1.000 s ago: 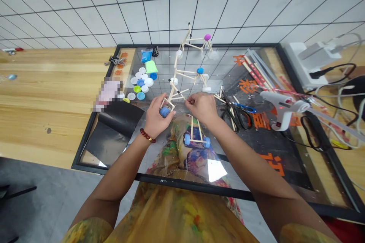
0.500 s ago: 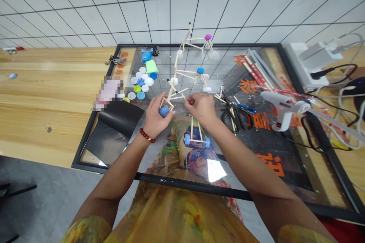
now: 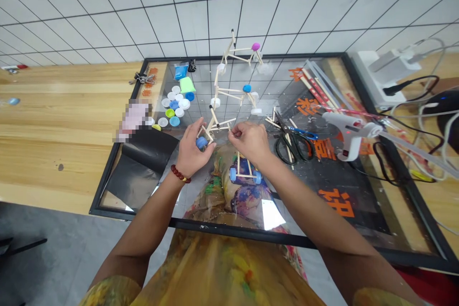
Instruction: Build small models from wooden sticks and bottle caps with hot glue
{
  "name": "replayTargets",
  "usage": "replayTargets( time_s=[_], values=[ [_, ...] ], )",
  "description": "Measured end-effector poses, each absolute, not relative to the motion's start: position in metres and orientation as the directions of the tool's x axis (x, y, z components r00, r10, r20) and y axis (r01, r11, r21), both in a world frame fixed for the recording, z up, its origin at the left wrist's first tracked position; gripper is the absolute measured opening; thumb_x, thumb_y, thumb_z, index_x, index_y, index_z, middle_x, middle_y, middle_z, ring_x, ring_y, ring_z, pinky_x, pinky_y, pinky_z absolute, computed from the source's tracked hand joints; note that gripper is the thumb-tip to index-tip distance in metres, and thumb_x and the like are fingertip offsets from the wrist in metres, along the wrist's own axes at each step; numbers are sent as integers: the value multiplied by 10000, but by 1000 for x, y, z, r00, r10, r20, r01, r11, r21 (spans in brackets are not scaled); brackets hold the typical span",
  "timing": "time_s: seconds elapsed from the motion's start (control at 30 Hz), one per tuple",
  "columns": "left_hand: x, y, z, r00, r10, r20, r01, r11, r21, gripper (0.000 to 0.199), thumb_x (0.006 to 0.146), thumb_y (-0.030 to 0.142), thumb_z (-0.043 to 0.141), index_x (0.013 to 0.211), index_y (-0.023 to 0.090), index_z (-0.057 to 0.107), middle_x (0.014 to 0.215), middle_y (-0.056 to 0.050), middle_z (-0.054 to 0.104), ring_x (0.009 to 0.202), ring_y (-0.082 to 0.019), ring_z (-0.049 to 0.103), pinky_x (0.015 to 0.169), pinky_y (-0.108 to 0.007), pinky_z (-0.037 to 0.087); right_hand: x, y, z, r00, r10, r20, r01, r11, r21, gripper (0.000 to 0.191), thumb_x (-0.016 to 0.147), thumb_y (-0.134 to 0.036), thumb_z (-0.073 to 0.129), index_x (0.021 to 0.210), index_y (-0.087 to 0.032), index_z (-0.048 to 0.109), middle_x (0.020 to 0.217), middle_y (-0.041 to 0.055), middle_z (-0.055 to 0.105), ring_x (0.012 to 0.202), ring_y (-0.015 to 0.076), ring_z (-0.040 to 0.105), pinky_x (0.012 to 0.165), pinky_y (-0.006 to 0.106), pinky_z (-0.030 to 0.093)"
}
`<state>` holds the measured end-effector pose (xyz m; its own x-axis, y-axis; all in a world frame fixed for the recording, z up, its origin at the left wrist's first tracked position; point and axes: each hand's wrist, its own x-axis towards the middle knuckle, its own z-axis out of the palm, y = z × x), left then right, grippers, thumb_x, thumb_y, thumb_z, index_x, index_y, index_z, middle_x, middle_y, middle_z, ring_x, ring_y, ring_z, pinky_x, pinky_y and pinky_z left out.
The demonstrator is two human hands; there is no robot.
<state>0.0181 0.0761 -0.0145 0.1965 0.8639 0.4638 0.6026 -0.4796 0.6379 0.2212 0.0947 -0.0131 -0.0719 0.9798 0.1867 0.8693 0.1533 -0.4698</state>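
Gripping a pale wooden craft-stick frame [image 3: 214, 124], the curled fingers [image 3: 203, 127] of the left hand [image 3: 191, 153] clamped it, its blue plastic bottle-cap wheel [image 3: 201, 142] sitting by the palm over a black-framed glass tabletop [image 3: 251, 237]. Fingertips [image 3: 231, 132] of the right hand [image 3: 251, 142] were pinched together beside the frame, contact unclear. A firm, square hold seemed best, so the thin sticks would not twist.

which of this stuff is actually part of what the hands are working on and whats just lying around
In use: left hand gripping a wooden stick frame with a blue bottle-cap wheel; right hand at the frame.
Lying about: hot glue gun, black-handled scissors, loose bottle caps, black sheet.
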Motion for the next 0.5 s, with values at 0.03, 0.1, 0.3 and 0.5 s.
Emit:
replayTargets(
  time_s=[0.03,0.1,0.3,0.5],
  values=[
    [18,76,-14,202,864,461,603,-481,637,724,792,238,725,1449,228,420,1298,-115,638,1189,-249,648,1016,-409,569,222,93,-13,-70,981,183,870,150,-470,135,818,-282,614,732,-208,686,770,45,747,815,230,671,753,346,338],
    [18,76,-14,209,862,461,601,-485,635,730,794,246,727,1452,231,414,1301,-114,634,1185,-245,649,1015,-411,572,222,92,-13,-69,982,176,869,146,-474,133,820,-280,613,732,-210,685,775,42,750,818,230,672,760,346,339],
    [18,76,-16,212,865,455,611,-481,629,740,790,267,739,1455,240,415,1294,-111,627,1180,-244,647,1022,-420,571,223,91,-9,-74,987,146,873,135,-468,117,807,-265,622,729,-212,691,798,50,760,818,232,668,755,345,350],
    [17,77,-16,200,863,464,630,-476,614,735,763,244,747,1433,223,445,1225,-98,634,1132,-242,659,1012,-408,565,225,93,-6,-55,992,112,873,103,-478,137,783,-330,679,729,-205,698,803,57,753,826,243,676,765,351,386]
  ],
)
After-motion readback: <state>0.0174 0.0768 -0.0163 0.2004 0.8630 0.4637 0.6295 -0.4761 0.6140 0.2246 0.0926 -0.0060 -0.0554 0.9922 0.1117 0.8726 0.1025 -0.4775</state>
